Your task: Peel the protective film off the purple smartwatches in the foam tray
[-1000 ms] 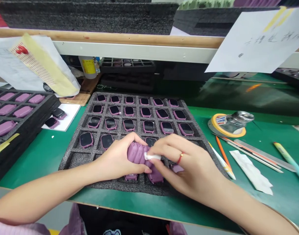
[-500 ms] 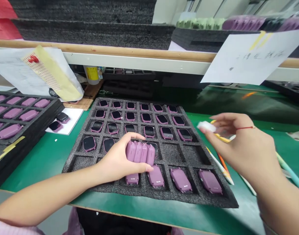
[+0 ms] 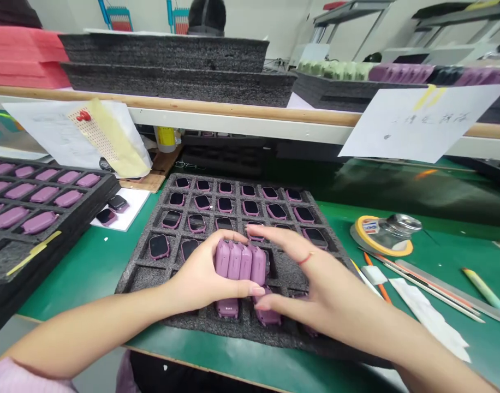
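Observation:
My left hand (image 3: pixel 201 281) is closed around a stack of several purple watch bodies (image 3: pixel 240 263), held on edge over the front rows of a grey foam tray (image 3: pixel 146 267). My right hand (image 3: pixel 311 284) reaches toward the stack with fingers spread, holding nothing, fingertips close to the stack's right side. The tray's far pockets hold purple watch bodies (image 3: pixel 226 204) lying screen up. Two watch bodies (image 3: pixel 250 311) lie back up in the front row under my hands. A small white pad (image 3: pixel 373 274) rests on the green mat right of the tray.
A second foam tray (image 3: pixel 33 196) of purple watch bodies stands at the left. A tape roll (image 3: pixel 376 240) with a glass dispenser, pencils (image 3: pixel 376 281) and a ruler lie at the right. Paper sheets (image 3: pixel 414 123) hang from the shelf above.
My right hand set the white pad down on the mat at the right and came back empty to the stack. The left hand kept hold of the stack. The camera tilted up.

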A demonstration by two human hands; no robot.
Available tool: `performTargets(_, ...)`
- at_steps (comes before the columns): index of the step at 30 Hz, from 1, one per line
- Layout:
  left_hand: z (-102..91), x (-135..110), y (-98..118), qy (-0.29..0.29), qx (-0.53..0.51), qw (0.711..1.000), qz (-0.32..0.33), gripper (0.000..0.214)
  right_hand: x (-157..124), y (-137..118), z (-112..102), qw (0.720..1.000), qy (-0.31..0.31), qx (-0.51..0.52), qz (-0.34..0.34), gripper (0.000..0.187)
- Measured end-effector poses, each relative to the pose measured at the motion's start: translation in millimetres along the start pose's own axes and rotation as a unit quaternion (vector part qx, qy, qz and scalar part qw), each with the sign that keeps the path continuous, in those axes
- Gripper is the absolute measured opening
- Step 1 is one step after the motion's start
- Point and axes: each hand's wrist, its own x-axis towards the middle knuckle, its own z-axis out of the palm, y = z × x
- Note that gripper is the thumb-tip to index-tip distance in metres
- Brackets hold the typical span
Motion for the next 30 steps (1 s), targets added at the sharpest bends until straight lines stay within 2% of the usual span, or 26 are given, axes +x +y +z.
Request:
performTargets(1,-0.8,0.3,0.0,0.005,-0.010,1.000,0.004,0.067,7.7,-8.9,4.3,0.999,-0.026,0.020,0.000,0.084)
performTargets(3,-2.3,1.3,0.0,0.015,-0.041,0.999,0.005,0.066,20.6,-16.4,13.4,0.998,-0.040,0.045,0.001,0.083)
performTargets(7,-4.1,2.7,-0.4,0.001,-0.090,0.996,0.023,0.062,35.7,-7.9,35.5,0.993,0.028,0.105,-0.040,0.076)
performTargets(9,-4.0,2.2,-1.1,-0.012,-0.100,0.994,0.038,0.058,37.1,-2.0,46.0,0.983,0.068,0.155,-0.066,0.077)
performTargets(12,-3.1,0.8,-2.4,-0.001,-0.122,0.992,0.024,0.046,33.8,2.0,55.9,0.972,0.105,0.189,-0.094,0.082)
performTargets(16,-1.6,-0.8,-0.8,-0.020,-0.092,0.996,0.000,0.033,27.8,3.7,58.6,0.967,0.128,0.184,-0.121,0.081)
performTargets(19,-0.6,-1.6,2.0,-0.048,-0.092,0.995,0.009,0.054,24.7,7.0,58.9,0.958,0.139,0.224,-0.109,0.078)
performTargets(22,0.1,-1.8,4.1,-0.055,-0.094,0.994,0.008,0.069,22.2,10.3,59.6,0.949,0.153,0.263,-0.083,0.089)
performTargets(30,-2.6,0.1,5.8,-0.109,-0.082,0.990,0.017,0.040,19.9,13.7,61.8,0.950,0.164,0.248,-0.097,0.096)
